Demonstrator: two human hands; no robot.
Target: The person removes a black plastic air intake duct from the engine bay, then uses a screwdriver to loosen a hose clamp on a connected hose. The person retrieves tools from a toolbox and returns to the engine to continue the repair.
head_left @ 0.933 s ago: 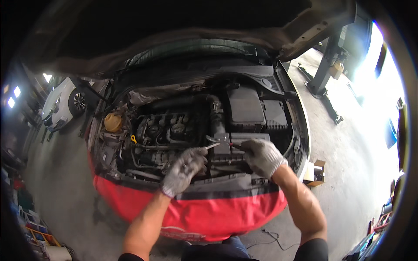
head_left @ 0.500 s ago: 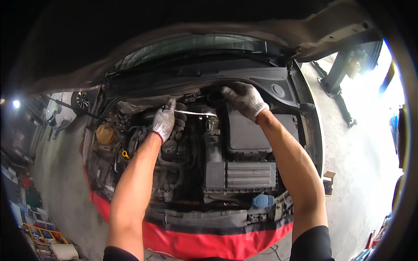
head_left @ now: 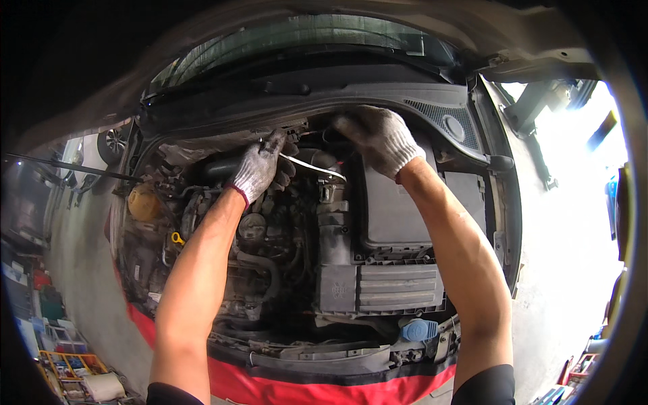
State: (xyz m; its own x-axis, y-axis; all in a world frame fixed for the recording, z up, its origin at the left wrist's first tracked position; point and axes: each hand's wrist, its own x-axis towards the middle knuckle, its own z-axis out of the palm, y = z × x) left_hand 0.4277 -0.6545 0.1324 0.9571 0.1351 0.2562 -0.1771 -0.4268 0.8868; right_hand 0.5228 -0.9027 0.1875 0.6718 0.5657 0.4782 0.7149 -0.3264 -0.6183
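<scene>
My left hand (head_left: 260, 162), in a grey-white knit glove with a dark red cuff, is closed over the back of the engine (head_left: 253, 228). From its fingers a thin white strip (head_left: 314, 167) runs right and bends down toward a ribbed duct (head_left: 333, 233). My right hand (head_left: 383, 140), gloved too, reaches over the far edge of a flat black box (head_left: 393, 206). Its fingers are bent together and point left, beside a dark hose; they are dim and slightly blurred, and what they hold does not show.
A black air filter housing (head_left: 398, 287) lies nearer me, with a blue cap (head_left: 419, 329) at its front right. On the left are a yellowish reservoir (head_left: 144, 202) and a yellow dipstick loop (head_left: 177, 237). The raised hood hangs above. A red cover (head_left: 324, 391) drapes the front edge.
The view has shifted, so the engine bay appears larger. The strip's far end sits lower relative to my left hand, which stays closed on it. My right hand's fingers have drawn in.
</scene>
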